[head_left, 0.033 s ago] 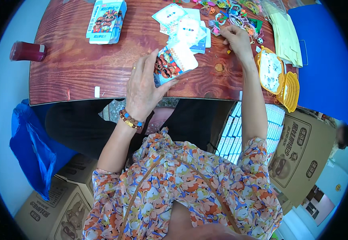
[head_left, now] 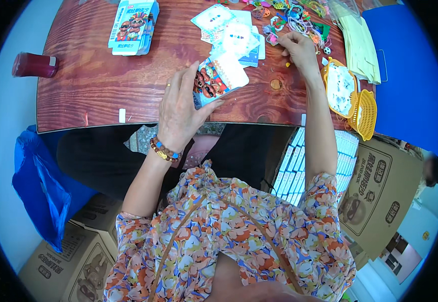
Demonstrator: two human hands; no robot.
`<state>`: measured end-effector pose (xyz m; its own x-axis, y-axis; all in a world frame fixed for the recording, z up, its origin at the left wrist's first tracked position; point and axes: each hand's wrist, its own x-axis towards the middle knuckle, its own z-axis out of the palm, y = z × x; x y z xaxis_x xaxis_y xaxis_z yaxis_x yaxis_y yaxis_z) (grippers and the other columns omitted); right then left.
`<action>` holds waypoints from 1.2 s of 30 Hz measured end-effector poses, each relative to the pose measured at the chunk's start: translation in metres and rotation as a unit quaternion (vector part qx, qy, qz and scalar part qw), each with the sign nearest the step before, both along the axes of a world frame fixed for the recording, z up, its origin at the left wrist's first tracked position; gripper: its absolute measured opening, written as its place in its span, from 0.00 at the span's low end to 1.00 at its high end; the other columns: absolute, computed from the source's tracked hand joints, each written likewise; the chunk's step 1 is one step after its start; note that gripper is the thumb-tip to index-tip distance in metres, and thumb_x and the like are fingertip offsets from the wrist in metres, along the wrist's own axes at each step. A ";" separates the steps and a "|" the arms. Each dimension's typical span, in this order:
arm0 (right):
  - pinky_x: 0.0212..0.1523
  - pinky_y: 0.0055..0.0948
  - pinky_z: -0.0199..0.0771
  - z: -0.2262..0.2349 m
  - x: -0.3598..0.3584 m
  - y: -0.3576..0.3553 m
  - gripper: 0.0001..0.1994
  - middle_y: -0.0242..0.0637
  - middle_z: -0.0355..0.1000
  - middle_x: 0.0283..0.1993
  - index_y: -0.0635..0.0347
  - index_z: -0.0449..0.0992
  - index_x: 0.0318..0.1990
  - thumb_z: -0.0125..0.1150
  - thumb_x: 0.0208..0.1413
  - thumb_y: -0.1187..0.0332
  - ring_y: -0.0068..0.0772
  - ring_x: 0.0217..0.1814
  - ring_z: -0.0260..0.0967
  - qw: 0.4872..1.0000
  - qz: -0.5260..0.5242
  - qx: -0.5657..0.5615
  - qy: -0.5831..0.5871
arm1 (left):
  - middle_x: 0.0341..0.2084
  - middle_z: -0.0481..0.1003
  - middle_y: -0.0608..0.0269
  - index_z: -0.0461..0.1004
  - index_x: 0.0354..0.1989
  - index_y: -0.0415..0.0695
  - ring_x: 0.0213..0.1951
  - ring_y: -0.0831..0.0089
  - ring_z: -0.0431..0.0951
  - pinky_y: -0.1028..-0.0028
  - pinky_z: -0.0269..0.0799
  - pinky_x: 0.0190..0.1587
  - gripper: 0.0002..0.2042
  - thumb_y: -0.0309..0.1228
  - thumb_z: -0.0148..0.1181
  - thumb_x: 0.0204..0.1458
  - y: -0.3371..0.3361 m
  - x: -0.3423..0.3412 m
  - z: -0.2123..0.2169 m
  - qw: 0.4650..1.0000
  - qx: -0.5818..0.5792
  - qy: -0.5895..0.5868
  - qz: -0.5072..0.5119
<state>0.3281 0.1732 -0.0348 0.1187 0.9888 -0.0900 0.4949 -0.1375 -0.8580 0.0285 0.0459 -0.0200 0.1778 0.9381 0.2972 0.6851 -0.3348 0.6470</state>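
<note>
My left hand (head_left: pixel 178 108) is wrapped round a small printed cardboard box (head_left: pixel 210 83) at the table's near edge, thumb below and fingers on its left side. The box has cartoon figures on its face, and a white flap stands out at its upper right. My right hand (head_left: pixel 298 50) is beside the near left part of a pile of small colourful trinkets and cords (head_left: pixel 302 22). Its thumb and forefinger are pinched together; anything between them is too small to make out. Several pale printed cards (head_left: pixel 236 40) lie loosely overlapped between my two hands, just beyond the box.
Flattened blue printed boxes (head_left: pixel 131 27) are stacked at the far left, with a red jar (head_left: pixel 34 65) near the left edge. Yellow baskets (head_left: pixel 362 116) and pale yellow sheets (head_left: pixel 357 48) are on the right. Cardboard cartons (head_left: pixel 380 189) stand below the table.
</note>
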 end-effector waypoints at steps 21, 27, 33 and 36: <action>0.30 0.16 0.69 0.029 0.007 0.017 0.06 0.32 0.79 0.33 0.60 0.79 0.36 0.63 0.60 0.67 0.19 0.33 0.76 0.976 0.011 0.116 0.182 | 0.50 0.70 0.47 0.63 0.63 0.40 0.52 0.49 0.74 0.58 0.73 0.50 0.41 0.36 0.77 0.37 0.002 0.004 0.002 1.000 -0.007 0.008 -0.002; 0.33 0.21 0.71 0.073 -0.054 -0.059 0.04 0.32 0.76 0.44 0.61 0.75 0.32 0.63 0.54 0.72 0.21 0.36 0.72 0.954 0.214 0.210 -0.026 | 0.50 0.70 0.50 0.63 0.63 0.41 0.49 0.51 0.73 0.59 0.73 0.49 0.41 0.35 0.77 0.38 0.003 0.004 -0.002 1.000 0.012 0.017 -0.006; 0.62 0.45 0.61 0.074 -0.082 -0.073 0.04 0.39 0.73 0.50 0.60 0.74 0.29 0.63 0.51 0.72 0.43 0.61 0.66 0.856 0.297 0.298 -0.301 | 0.50 0.70 0.50 0.64 0.63 0.41 0.49 0.51 0.74 0.58 0.73 0.49 0.40 0.35 0.76 0.38 0.003 0.018 0.003 0.999 0.036 0.023 -0.029; 0.61 0.44 0.63 0.067 -0.080 -0.080 0.03 0.39 0.74 0.50 0.61 0.76 0.32 0.63 0.51 0.72 0.43 0.63 0.66 0.861 0.298 0.317 -0.263 | 0.50 0.70 0.48 0.64 0.62 0.40 0.50 0.50 0.74 0.58 0.73 0.49 0.40 0.34 0.76 0.39 0.000 0.024 0.001 0.999 0.015 -0.011 -0.047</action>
<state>0.2479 0.0929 0.0322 -0.5664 0.7198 0.4013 0.6592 0.6879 -0.3036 0.0523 0.0460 -0.0188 0.2583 0.9080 0.3299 0.6356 -0.4169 0.6498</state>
